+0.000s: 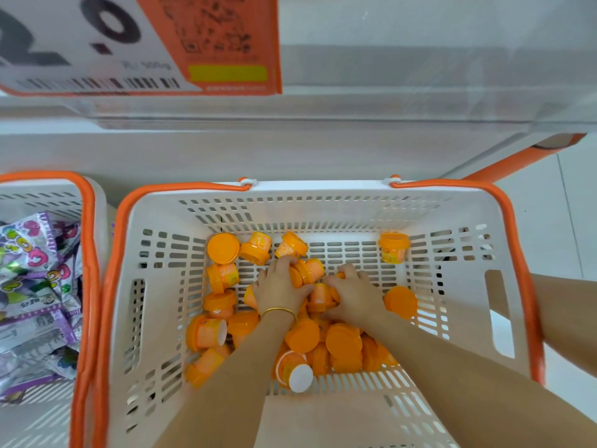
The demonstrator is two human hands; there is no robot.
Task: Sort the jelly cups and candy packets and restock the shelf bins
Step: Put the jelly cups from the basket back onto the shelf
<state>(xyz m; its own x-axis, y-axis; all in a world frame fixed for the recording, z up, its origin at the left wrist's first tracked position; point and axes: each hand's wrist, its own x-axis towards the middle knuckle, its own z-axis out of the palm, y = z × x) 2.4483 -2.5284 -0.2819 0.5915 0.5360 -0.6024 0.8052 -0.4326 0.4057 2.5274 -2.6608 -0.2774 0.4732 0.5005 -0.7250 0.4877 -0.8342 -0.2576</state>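
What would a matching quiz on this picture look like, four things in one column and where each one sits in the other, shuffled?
Things:
1. candy packets
2. gold bangle
3. price sign
4. lone jelly cup

Places:
A. on the shelf front, above
B. in the left basket
C. far right corner of the big basket, apart from the pile of jelly cups
D. on the wrist of the left hand

Pairs: 1-B, 2-D, 3-A, 4-C.
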